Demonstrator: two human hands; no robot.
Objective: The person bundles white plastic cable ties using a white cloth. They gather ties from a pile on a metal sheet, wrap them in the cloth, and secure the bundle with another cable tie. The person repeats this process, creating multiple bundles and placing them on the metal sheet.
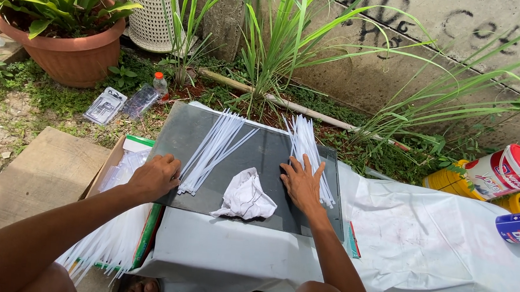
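Left hand [156,176] curled loosely at left edge of dark board [259,158], gripping nothing clearly, fingertips beside a bundle of white strips [212,152] near frame centre. Right hand [301,185] flat, fingers spread, pressing on second bundle of strips [308,148] right of centre. Crumpled white cloth [244,197] between hands. Board resting on white sheet [421,243]. Clay pot [69,56] upper left.

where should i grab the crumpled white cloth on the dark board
Pinch the raised, bunched top of the crumpled white cloth from straight above. It lies loose on the flat dark grey board, between the left hand and right hand, so its folds stand proud while its edges lie flat.
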